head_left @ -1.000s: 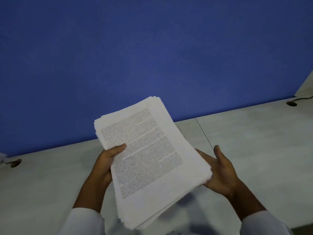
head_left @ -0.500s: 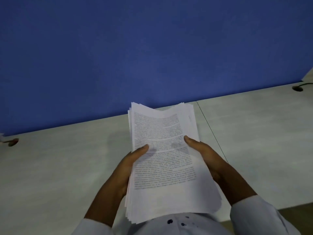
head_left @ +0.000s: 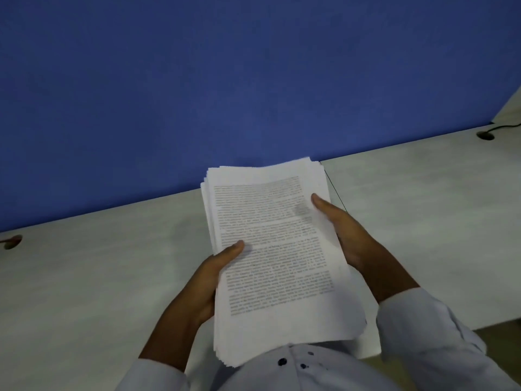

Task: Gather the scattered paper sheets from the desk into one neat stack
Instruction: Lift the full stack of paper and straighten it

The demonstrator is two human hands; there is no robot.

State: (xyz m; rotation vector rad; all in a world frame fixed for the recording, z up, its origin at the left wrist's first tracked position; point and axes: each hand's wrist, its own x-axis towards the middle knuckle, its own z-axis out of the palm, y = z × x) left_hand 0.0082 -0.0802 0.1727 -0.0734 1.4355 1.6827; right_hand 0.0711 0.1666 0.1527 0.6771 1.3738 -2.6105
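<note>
Stack [head_left: 270, 249] between left hand [head_left: 210, 280], right hand [head_left: 348, 235]

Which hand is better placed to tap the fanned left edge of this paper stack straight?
Left, likely. The left hand grips the stack along that fanned left edge, thumb on top, so it can nudge it; the right hand steadies the opposite side.

- The print on the top sheet of the paper stack [head_left: 276, 249] is too blurred for me to read, and I cannot count the sheets.
- Of the left hand [head_left: 208, 280] and right hand [head_left: 352, 235] I see mainly the thumbs; the fingers lie hidden beneath the stack.
- The stack's near end disappears behind the person's shirt [head_left: 296, 368].
- At the counter's [head_left: 84, 277] left edge, the frame cuts off the cable hole [head_left: 12, 241].
- Near the far right corner a cable [head_left: 507, 126] runs out of view.
</note>
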